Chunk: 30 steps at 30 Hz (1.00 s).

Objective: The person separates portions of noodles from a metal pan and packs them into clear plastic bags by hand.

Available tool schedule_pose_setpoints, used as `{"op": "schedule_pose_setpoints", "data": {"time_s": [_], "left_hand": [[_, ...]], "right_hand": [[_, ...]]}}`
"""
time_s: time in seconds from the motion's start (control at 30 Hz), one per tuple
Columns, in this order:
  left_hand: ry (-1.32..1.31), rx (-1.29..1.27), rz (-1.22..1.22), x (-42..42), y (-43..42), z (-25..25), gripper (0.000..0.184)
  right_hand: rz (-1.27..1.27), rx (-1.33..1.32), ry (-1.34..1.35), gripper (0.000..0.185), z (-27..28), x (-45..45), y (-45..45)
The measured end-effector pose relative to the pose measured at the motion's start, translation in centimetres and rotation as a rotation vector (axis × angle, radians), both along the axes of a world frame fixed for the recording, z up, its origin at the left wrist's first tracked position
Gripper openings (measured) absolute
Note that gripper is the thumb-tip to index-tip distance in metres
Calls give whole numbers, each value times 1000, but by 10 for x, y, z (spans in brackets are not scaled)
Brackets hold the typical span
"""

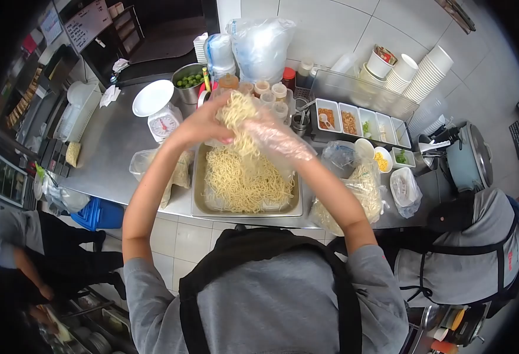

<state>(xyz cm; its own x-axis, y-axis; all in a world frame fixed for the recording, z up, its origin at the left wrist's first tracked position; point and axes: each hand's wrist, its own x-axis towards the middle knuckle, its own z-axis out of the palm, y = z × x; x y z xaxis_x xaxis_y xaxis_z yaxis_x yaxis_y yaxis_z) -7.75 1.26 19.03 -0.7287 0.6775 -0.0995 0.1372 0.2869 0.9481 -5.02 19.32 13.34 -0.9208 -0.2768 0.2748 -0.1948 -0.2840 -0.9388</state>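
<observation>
A clump of yellow noodles [239, 112] is lifted between my hands, with strands hanging down. My left hand [207, 123], bare, curls against the clump's left side. My right hand [274, 134], in a clear plastic glove, grips it from the right; its fingertips are partly hidden by noodles and crinkled plastic. Below, more loose noodles [245, 180] lie spread in a rectangular metal tray [247, 212]. Bagged noodles [363, 192] sit under my right forearm, and another plastic bag [180, 171] lies beside the tray's left side.
A white scale [164, 123] stands left of the tray, near a pot of green limes [190, 82]. Seasoning cups [279, 91] and a topping container [363, 123] line the back. One co-worker [466, 253] is at right, another [20, 248] at left.
</observation>
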Motion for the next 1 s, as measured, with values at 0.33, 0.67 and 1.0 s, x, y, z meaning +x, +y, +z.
{"op": "schedule_pose_setpoints", "data": {"time_s": [0.33, 0.67, 1.0], "left_hand": [[611, -294, 101, 36, 5, -47, 90], [148, -18, 85, 27, -9, -52, 91], [-283, 205, 15, 19, -24, -31, 85]], "right_hand": [[104, -388, -319, 36, -16, 16, -23], [108, 1481, 455, 36, -53, -48, -39], [94, 1324, 387, 46, 89, 14, 6]]}}
